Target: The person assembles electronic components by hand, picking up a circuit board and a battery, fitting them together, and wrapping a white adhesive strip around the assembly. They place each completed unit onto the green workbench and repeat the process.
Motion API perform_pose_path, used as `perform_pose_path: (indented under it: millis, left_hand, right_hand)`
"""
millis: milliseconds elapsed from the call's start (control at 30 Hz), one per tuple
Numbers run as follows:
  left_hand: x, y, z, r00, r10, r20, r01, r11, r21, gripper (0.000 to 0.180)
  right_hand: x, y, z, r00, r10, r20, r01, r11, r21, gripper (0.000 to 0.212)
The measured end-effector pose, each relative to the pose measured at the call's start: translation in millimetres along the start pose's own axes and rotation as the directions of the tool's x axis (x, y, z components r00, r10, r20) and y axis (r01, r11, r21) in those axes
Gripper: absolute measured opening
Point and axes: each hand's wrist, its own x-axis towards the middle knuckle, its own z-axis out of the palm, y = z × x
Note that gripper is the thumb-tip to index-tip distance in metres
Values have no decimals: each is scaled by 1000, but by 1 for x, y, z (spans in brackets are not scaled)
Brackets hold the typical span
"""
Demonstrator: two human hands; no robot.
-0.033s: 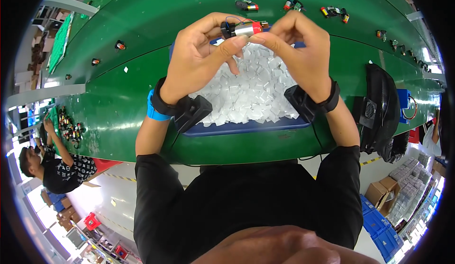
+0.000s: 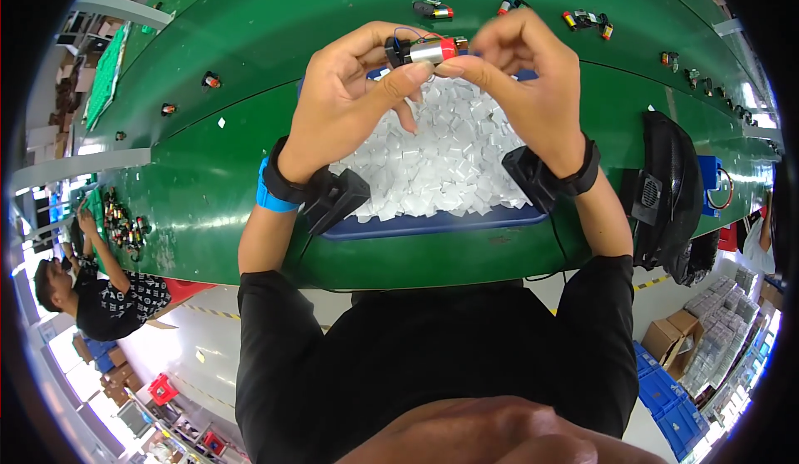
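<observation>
In my left hand [image 2: 358, 89] is a small wired cylinder assembly [image 2: 429, 51], pinched between thumb and fingers. It has a silver barrel, a red right end, a black piece at the left, thin blue and red wires, and a bit of green board behind. My right hand [image 2: 528, 77] rests its thumb tip against the red end. Its other fingers are raised apart from the thumb, slightly blurred, by the small metal part at that end. Beneath both hands, a blue tray [image 2: 433, 229] is heaped with small white pieces [image 2: 441, 156].
Similar assemblies lie along the green table [image 2: 225, 206], such as one at the back [image 2: 437, 11]. A black bag [image 2: 670, 189] and a blue box [image 2: 712, 185] stand at the right. A co-worker [image 2: 108, 297] sits at the left by a pile of assemblies [image 2: 125, 223].
My right fingers have lifted a little and spread away from the assembly's end, while the thumb stays on the red part. The left hand has shifted very slightly left.
</observation>
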Motion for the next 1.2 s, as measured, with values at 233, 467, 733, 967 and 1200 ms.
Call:
perform_pose_path:
  millis: [233,467,733,967,1200]
  left_hand:
    - [4,10,-8,960,-221,170,241,965,-102,33]
    - [4,-6,7,995,-102,15,101,993,63,34]
    - [6,-6,-8,976,-182,119,167,978,123,31]
    - [7,2,-13,951,-272,149,252,958,138,30]
    - [12,-11,-17,936,-312,161,294,948,124,32]
  right_hand:
    - [8,13,-6,834,-533,143,547,763,-345,35]
    - [8,17,-8,868,-434,239,496,760,-420,43]
    - [5,11,-3,879,-326,347,446,819,-361,43]
    - [6,17,0,931,-85,356,73,996,48,34]
    - [3,20,-3,923,-52,381,92,992,-87,34]
